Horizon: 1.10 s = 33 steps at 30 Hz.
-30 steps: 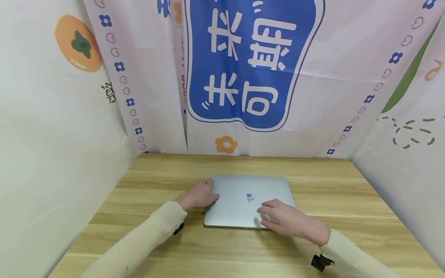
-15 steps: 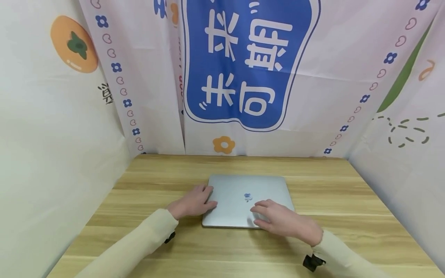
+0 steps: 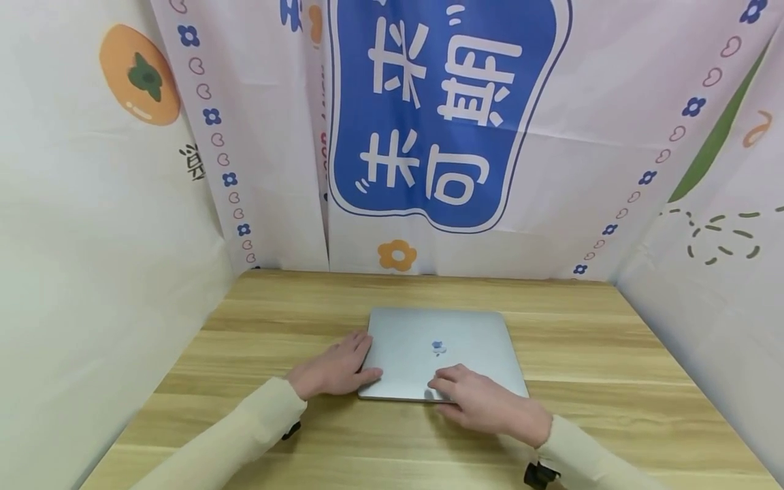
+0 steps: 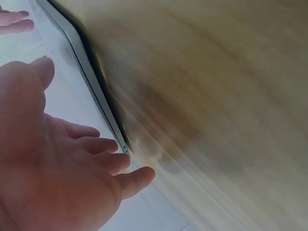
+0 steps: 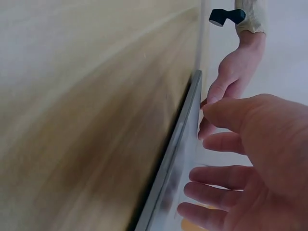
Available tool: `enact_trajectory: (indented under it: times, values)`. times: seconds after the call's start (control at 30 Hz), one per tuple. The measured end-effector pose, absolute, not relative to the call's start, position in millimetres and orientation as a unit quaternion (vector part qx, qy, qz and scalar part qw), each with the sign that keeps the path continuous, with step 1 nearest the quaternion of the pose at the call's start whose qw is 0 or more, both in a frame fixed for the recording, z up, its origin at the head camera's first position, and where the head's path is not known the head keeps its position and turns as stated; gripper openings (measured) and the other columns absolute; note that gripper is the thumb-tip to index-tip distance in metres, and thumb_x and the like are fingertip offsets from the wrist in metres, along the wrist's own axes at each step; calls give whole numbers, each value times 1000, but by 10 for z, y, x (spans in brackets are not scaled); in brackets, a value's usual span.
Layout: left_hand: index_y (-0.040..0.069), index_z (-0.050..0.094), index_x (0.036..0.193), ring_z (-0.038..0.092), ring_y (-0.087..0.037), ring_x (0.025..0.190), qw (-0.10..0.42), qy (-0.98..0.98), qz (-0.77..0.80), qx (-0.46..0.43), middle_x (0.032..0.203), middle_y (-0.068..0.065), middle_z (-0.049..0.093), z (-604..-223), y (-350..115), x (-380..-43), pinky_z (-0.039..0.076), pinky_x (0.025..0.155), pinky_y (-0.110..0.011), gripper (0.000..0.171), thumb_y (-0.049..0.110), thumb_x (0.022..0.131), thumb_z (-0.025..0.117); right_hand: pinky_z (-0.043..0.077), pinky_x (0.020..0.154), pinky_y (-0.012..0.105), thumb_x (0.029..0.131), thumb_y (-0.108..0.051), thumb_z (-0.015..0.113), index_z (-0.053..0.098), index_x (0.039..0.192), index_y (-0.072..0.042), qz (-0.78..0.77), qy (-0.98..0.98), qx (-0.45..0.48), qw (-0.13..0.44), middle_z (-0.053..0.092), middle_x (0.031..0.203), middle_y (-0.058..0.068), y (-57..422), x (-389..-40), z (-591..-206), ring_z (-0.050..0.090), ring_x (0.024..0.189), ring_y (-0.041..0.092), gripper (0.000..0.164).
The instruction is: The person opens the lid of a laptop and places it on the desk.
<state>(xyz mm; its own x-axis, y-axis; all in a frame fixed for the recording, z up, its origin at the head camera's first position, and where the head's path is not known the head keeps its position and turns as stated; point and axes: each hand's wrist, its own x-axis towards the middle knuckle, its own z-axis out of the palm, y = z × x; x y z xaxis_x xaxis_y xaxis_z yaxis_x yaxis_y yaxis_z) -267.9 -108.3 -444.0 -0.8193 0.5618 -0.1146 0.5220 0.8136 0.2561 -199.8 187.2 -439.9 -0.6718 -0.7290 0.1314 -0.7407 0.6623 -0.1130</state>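
A closed silver laptop (image 3: 404, 347) lies flat on the wooden table, its lid up with a small logo in the middle. Along its left side rests my left hand (image 3: 333, 367), fingers by the side edge and thumb over the near left corner. My right hand (image 3: 486, 405) hovers at the front edge, fingertips over the lid and thumb low in front of it. In the right wrist view, the fingers (image 5: 214, 190) of this hand are loosely spread beside the laptop's thin edge (image 5: 168, 159). The left wrist view shows relaxed, slightly bent fingers (image 4: 137, 182).
Wood-grain table (image 3: 294, 299) surrounds the laptop on all sides. White printed cloth (image 3: 275, 170) hangs behind it, with a blue panel (image 3: 422, 197) of large characters. Pale side walls (image 3: 110, 272) close in left and right. A dark wrist device (image 3: 540, 475) sits under the right sleeve.
My left hand has slid nearer along the laptop's left side, toward its front corner. The right hand has shifted left and nearer along the front edge. The laptop stays in place.
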Motion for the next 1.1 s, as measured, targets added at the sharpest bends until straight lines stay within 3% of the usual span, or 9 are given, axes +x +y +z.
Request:
enact_trajectory:
  times: [0.33,0.83,1.1]
  values:
    - [-4,17,155,12,-37,152,116,946,104,286,163,-22,14,-4450,-1139,-2597,24,119,-57,90,61,98,42,53,96,42,89,-7,62,61,127,-9,43,-905,416,74,62,126,14,1829,-1993,-4472,61,115,29,38]
    - [2,8,157,3,-33,154,139,947,60,283,166,-16,4,-4529,-1198,-2529,15,120,-59,121,83,78,50,53,97,38,94,-12,60,64,123,-14,-16,-903,421,86,62,125,9,1791,-1994,-4527,60,116,24,29]
    - [0,8,157,3,-33,154,147,948,61,275,165,-18,4,-4546,-1202,-2530,14,121,-58,119,82,81,48,54,95,37,93,-17,66,62,125,-13,-31,-896,433,95,62,125,10,1781,-2023,-4545,60,116,24,32]
